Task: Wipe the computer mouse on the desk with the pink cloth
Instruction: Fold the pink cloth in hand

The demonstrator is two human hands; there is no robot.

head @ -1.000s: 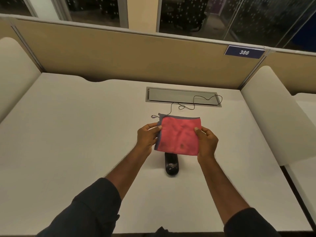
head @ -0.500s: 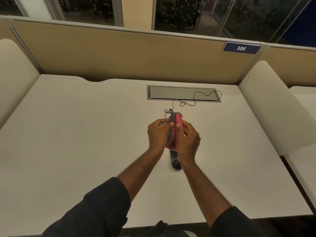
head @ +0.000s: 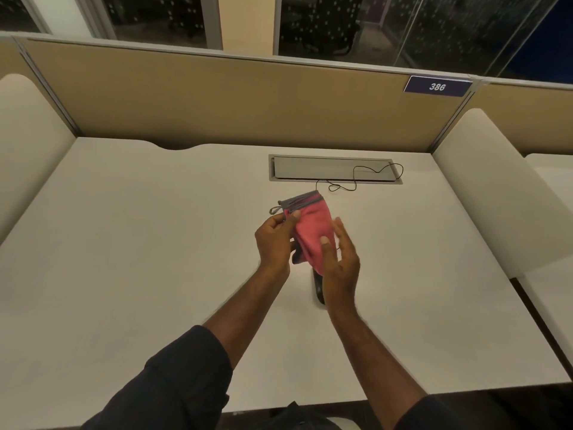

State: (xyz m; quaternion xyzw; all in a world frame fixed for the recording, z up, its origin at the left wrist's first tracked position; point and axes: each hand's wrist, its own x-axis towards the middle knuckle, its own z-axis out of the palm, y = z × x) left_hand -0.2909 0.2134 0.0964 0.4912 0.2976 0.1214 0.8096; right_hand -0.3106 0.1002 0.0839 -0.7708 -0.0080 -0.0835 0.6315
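The pink cloth [head: 311, 231] with a grey hem is folded and held above the white desk [head: 155, 243]. My left hand [head: 274, 243] pinches its left edge between thumb and fingers. My right hand [head: 339, 259] lies against the cloth's right side with straight fingers, thumb on the front of the fabric. The black computer mouse [head: 318, 288] lies on the desk just below the cloth, mostly hidden behind my right hand and wrist. Its thin black cable [head: 356, 181] runs back toward the desk's cable tray.
A grey cable tray lid [head: 331, 170] is set into the desk at the back. Tan partition walls [head: 217, 103] stand behind, white rounded dividers [head: 496, 187] at both sides. A blue label reading 386 [head: 437, 86] is on the partition.
One second ago the cloth was spread flat between both hands. They then came together and folded it. Now my right hand has loosened and lies open against the folded cloth.
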